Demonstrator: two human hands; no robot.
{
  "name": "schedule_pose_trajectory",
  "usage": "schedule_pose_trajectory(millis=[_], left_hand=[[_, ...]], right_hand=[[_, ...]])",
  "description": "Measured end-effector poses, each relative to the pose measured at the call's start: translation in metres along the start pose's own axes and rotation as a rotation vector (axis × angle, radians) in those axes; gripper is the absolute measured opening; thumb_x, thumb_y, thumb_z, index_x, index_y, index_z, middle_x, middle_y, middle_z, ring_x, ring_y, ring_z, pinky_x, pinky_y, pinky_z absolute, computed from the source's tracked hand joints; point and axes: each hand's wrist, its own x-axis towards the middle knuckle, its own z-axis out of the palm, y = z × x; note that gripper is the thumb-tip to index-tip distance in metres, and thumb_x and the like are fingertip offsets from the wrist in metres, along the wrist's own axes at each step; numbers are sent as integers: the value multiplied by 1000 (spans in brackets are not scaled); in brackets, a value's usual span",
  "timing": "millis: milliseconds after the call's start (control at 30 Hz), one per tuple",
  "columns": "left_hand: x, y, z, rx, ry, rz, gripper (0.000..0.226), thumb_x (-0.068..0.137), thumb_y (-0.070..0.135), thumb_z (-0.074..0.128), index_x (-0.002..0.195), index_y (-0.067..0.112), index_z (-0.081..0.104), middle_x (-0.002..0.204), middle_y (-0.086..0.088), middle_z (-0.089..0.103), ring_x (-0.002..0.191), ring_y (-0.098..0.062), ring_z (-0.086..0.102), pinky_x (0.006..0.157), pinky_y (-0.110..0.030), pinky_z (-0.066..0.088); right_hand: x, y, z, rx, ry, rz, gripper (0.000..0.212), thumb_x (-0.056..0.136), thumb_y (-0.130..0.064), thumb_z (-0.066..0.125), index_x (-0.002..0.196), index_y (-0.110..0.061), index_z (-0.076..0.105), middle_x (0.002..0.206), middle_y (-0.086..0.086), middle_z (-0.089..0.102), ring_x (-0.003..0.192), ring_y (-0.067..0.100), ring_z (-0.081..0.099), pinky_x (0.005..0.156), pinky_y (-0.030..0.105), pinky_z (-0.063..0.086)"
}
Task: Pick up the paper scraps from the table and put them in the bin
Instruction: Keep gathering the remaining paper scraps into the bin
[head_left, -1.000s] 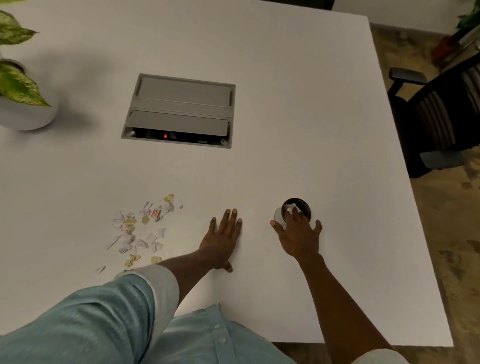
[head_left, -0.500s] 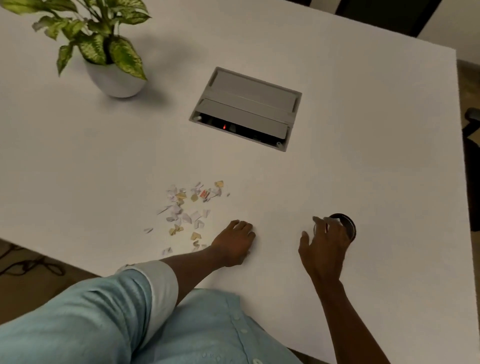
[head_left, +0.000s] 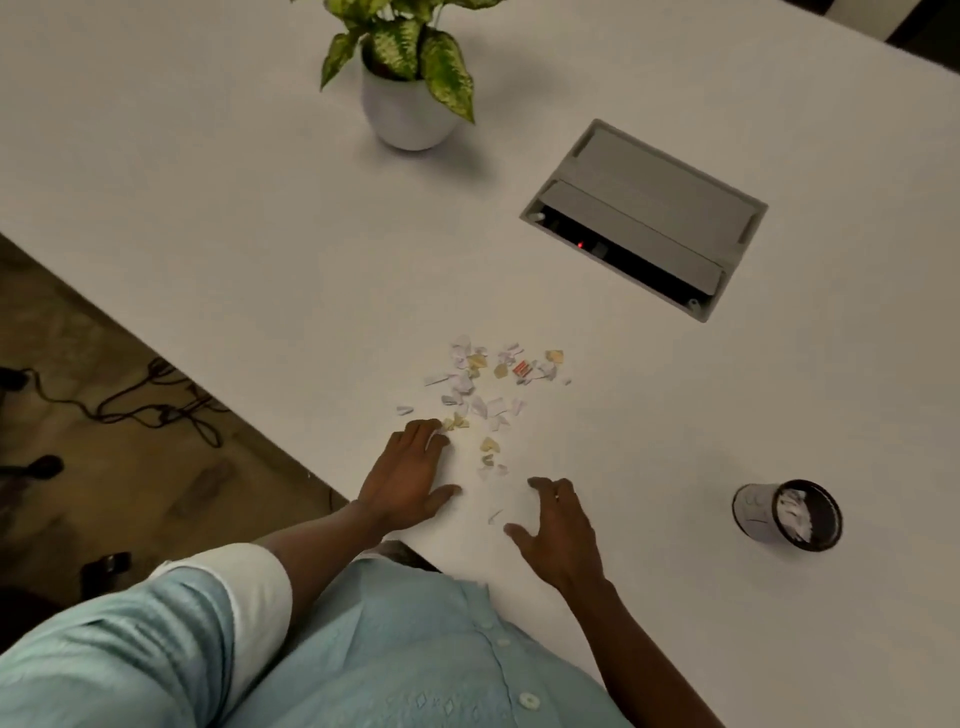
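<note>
Several small white, yellow and orange paper scraps (head_left: 491, 387) lie scattered on the white table (head_left: 208, 208). My left hand (head_left: 408, 475) rests flat on the table at the near left edge of the pile, its fingertips touching a few scraps. My right hand (head_left: 558, 530) hovers open just below the pile, fingers spread, next to one stray scrap (head_left: 494, 515). A small round bin (head_left: 787, 514) with a dark rim stands to the right, apart from both hands, with white scraps inside.
A potted plant (head_left: 410, 78) in a white pot stands at the back. A grey cable box (head_left: 644, 218) is set into the table behind the scraps. The table's left edge runs diagonally; cables (head_left: 150, 400) lie on the floor beyond it.
My right hand has left the bin and moved left toward the scraps. My left hand has slid to the pile's edge. The view has swung left, so the bin now sits far right.
</note>
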Motion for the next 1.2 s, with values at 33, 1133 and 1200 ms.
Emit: schedule_pose_trajectory(millis=[33,1133,1200], left_hand=[[-8,-8,1,-7,-13,-25,82,91,71,59,145,11,50,159,-16,40,146,-35,38,115,-46,39],[20,-6,14,-196,-149,-10,17,91,-3,52,100,9,61,108,-10,60,97,-25,51,81,-41,45],[21,-4,15,-225,-149,-11,17,91,-4,52,99,9,62,107,-10,61,95,-25,52,81,-39,45]], right_hand=[[3,-4,5,8,-29,4,76,87,-45,73,150,-22,35,142,5,38,129,24,49,103,41,50],[74,-58,19,-382,-6,-284,18,102,-12,51,117,-12,61,122,7,55,109,22,52,80,32,51],[72,-54,20,-373,12,-286,20,101,-8,49,116,-12,62,120,6,56,106,21,52,78,30,48]])
